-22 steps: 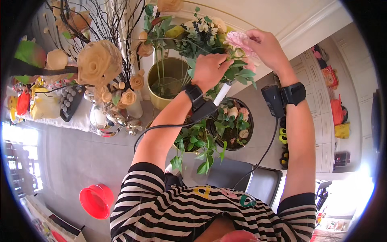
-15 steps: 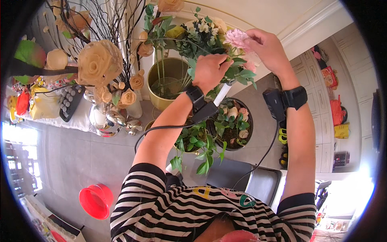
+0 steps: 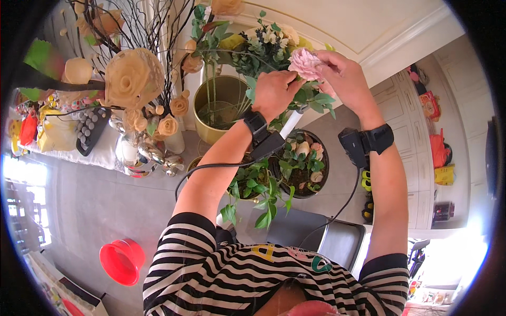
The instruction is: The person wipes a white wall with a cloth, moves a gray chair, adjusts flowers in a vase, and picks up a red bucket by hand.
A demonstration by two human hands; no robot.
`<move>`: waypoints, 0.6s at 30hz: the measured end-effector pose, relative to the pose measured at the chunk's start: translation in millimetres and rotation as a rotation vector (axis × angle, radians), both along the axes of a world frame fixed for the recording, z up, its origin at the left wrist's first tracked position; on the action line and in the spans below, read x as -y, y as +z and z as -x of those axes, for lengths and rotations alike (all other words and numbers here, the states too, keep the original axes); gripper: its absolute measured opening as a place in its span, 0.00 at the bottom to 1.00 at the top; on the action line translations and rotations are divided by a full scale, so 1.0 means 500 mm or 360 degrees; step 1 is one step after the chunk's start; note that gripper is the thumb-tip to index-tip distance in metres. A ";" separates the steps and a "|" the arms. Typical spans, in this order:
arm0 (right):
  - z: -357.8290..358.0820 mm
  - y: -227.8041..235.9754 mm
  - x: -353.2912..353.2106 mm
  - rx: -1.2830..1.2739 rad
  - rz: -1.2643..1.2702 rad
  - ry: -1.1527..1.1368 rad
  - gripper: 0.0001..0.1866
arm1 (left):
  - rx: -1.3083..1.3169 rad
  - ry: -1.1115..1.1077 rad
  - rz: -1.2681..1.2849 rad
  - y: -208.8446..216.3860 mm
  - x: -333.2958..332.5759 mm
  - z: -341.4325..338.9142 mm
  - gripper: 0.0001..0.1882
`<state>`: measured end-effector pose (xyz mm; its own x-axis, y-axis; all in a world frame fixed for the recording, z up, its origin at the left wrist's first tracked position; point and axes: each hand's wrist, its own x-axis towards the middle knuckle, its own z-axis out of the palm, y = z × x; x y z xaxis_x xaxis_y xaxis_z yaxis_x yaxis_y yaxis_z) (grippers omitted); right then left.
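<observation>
Blossom (image 3: 304, 63) looks round, pale pink and densely ruffled

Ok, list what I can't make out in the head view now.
All in the head view:
Left hand: exactly what it grips, hidden by its own back and the leaves.
Pink flower: its stem, hidden by the bloom, the right hand and leaves.
Beige rose: cut off by the top edge.
Green leaf at far left: blurred.
Grey chair: partly hidden by the striped shirt.

planter (image 3: 212, 135) between vase (image 3: 175, 142) and flower (image 3: 304, 64); bucket (image 3: 137, 254) on floor (image 3: 79, 200), left of potted plant (image 3: 253, 184)
</observation>
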<state>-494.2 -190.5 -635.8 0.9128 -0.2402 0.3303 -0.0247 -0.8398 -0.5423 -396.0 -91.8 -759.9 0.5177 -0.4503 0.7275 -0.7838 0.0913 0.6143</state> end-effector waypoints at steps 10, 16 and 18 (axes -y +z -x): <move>0.000 0.008 -0.005 0.0024 -0.0181 -0.0079 0.12 | -0.0057 -0.0013 0.0056 -0.001 -0.001 -0.002 0.12; 0.002 0.013 -0.005 -0.0013 -0.0142 -0.0029 0.12 | -0.0161 -0.0026 -0.0179 0.005 -0.009 0.000 0.13; 0.003 0.015 -0.003 0.0076 0.0040 0.0127 0.13 | -0.0164 -0.0036 -0.0157 0.004 -0.007 -0.001 0.13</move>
